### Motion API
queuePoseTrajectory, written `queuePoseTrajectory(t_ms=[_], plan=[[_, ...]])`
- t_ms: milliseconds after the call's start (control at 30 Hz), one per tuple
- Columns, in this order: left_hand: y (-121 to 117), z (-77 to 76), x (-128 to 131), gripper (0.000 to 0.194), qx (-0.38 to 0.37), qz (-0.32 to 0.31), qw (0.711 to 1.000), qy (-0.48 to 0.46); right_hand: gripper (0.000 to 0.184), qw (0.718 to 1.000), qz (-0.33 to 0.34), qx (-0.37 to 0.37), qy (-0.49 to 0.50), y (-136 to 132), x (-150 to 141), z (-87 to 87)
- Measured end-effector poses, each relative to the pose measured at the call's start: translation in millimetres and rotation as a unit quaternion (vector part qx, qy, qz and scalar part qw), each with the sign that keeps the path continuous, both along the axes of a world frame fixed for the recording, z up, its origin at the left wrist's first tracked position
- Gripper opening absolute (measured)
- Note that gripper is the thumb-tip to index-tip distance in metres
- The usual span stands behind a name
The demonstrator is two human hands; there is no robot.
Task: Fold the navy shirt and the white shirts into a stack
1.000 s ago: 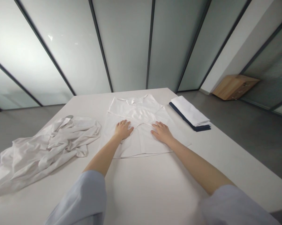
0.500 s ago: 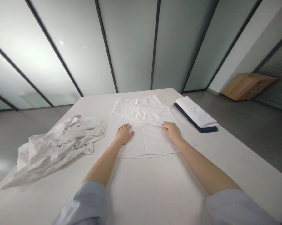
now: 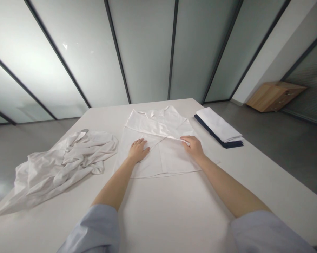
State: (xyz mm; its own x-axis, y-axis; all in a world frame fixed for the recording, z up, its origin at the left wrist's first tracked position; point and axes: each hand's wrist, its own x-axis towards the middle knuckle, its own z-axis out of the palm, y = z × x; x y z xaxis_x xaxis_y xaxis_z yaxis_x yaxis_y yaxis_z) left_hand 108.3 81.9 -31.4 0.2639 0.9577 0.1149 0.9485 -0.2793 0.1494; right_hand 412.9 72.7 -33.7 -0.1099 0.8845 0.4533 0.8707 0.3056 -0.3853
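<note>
A white shirt lies spread on the table, its collar end away from me and a sleeve folded across its upper part. My left hand rests flat on the shirt's left side, fingers stretched out. With thumb and fingers, my right hand pinches the end of the folded sleeve on the right side. The sleeve runs in a slanting band from the upper left down to that hand. Part of the pinched cloth is hidden by the fingers.
A crumpled white garment lies on the left of the white table. Folded white cloth sits on folded dark blue cloth at the right edge. Beyond are frosted glass panels and a wooden cabinet on the floor.
My right hand has drawn the sleeve end slightly, and the sleeve's folds look smoother and straighter. The left hand stays in place on the shirt. The whole view has shifted slightly.
</note>
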Motion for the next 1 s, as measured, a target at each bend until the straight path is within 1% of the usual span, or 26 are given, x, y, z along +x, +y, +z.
queuePoseTrajectory(t_ms=[133,200,267,333,433,500,600,700,767,867,1000], plan=[[0,1.3,0,0.051,-0.003,0.001,1.0,-0.002,0.03,0.998,0.043,0.002,-0.039,-2,0,3.7],[-1,2.4,0,0.051,-0.006,0.003,1.0,-0.002,0.028,0.998,0.038,0.014,-0.038,-4,1,5.3],[-1,2.9,1,0.051,-0.008,0.004,1.0,-0.004,0.03,0.999,0.02,0.029,-0.03,-5,2,5.9],[-1,2.5,1,0.05,-0.009,0.004,1.0,-0.01,0.031,0.999,0.016,0.044,-0.017,-4,3,5.3],[0,1.9,1,0.049,-0.002,0.003,1.0,-0.029,0.03,0.997,0.058,0.052,-0.014,-3,1,2.7],[0,3.5,1,0.045,0.012,0.007,0.999,-0.04,0.028,0.994,0.096,0.031,-0.032,-1,-2,1.1],[-1,8.9,4,0.033,0.034,0.041,0.998,-0.032,0.023,0.988,0.13,-0.032,-0.083,-2,-10,1.0],[-3,14.6,7,0.026,0.013,0.059,0.998,-0.007,0.025,0.982,0.119,-0.072,-0.126,-5,-16,3.6],[-6,17.3,9,0.027,-0.003,0.062,0.998,0.001,0.03,0.98,0.108,-0.087,-0.146,-7,-19,5.5],[-9,20.8,13,0.031,-0.007,0.095,0.995,0.001,0.041,0.974,0.095,-0.107,-0.175,-11,-23,6.2],[-15,27.5,18,0.037,-0.019,0.124,0.992,0.015,0.048,0.968,0.076,-0.128,-0.202,-16,-29,1.8]])
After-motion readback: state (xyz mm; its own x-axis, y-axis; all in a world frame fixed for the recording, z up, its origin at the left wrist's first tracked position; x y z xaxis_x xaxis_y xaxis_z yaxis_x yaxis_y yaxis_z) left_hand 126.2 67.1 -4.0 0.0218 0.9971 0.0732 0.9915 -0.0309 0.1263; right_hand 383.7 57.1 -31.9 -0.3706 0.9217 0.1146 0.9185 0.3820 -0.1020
